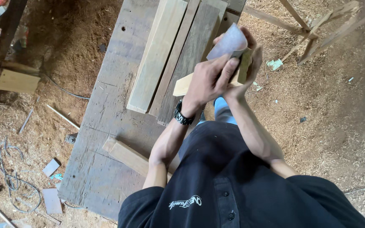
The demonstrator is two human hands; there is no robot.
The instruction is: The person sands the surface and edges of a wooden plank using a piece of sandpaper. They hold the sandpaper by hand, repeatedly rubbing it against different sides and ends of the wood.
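My left hand (210,80), with a black watch on its wrist, presses a sheet of grey sandpaper (230,42) against a small wooden piece (183,85) held up in front of me. My right hand (250,63) grips that wooden piece from the right side and also touches the sandpaper's edge. The piece's pale end sticks out to the left below my left hand. Both hands are above the right edge of a grey, worn workbench (106,114).
Several long planks (165,55) lie side by side on the bench. A short wood block (125,154) rests near its front. Sawdust covers the floor; offcuts and cables (11,177) lie at left, a wooden frame (317,25) at upper right.
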